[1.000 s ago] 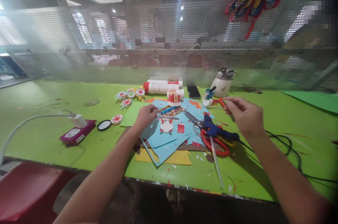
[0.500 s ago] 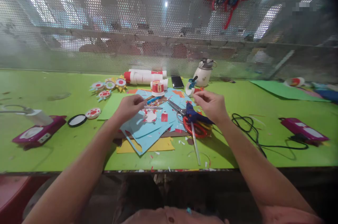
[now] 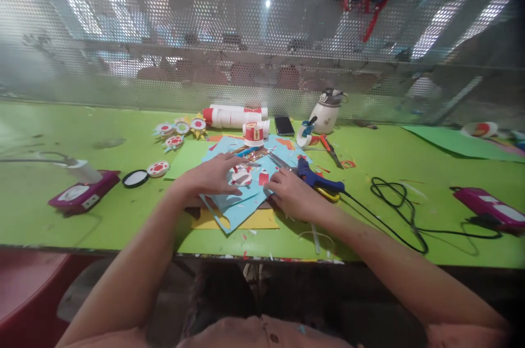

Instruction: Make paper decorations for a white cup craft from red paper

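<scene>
My left hand [image 3: 215, 174] reaches over the light blue paper [image 3: 229, 206], its fingers spread around a white disc [image 3: 241, 177] with red pieces on it. Whether the fingertips touch the disc I cannot tell. My right hand [image 3: 290, 190] is low over the right side of the blue sheets, fingers apart, its tips beside a small red paper piece [image 3: 263, 177]. Just beyond that hand lie scissors [image 3: 279, 161], their handles partly hidden, and a blue glue gun [image 3: 318, 177]. A red and white paper cup [image 3: 253, 134] stands behind the disc.
Several flower-like discs [image 3: 174, 142] lie at the left, near a black-rimmed ring [image 3: 135, 178] and a purple power strip [image 3: 84, 193]. At the back are white cup rolls [image 3: 235, 117], a phone [image 3: 284, 126] and a bottle [image 3: 326, 111]. A black cable [image 3: 383, 222] crosses the right side.
My right hand has moved left and down from beside the tape to the blue paper near the red piece. My left hand has opened its fingers over the disc. The view has shifted slightly.
</scene>
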### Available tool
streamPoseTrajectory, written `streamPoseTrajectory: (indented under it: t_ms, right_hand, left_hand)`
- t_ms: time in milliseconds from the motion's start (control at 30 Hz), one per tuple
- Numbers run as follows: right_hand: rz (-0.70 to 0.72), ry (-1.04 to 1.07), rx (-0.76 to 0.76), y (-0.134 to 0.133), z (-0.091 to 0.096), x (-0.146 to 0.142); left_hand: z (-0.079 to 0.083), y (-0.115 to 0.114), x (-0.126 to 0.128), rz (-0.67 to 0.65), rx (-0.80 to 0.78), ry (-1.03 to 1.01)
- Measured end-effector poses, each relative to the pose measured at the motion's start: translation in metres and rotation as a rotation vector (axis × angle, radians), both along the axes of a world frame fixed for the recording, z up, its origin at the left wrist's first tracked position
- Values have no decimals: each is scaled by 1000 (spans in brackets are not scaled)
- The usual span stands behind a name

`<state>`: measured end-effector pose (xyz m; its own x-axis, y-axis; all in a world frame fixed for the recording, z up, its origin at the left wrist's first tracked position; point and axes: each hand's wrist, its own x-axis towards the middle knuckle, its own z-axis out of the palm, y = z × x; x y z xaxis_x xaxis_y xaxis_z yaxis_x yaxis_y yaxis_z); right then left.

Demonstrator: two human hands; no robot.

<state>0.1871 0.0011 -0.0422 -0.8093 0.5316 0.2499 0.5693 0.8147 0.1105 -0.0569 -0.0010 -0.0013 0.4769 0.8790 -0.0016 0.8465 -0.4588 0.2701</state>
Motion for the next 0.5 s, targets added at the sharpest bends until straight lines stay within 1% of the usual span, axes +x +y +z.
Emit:
streamPoseTrajectory:
  t_ms: [67,167,367,500]
  right_hand:
    - [-8,-31,50,-2,-2,-5]
    - [4,-38,69,-2,-4,-9]
    - [56,70,76,1,-5,-8]
    - [87,110,68,1,-7,-7]
  left_hand:
    - [-2,2,-1,-18,-9,5]
    - [-8,5,-1,-75,-7,2]
    - [-21,13,-1,-123,53,-93]
    - [-26,15,-2,-123,62,-139]
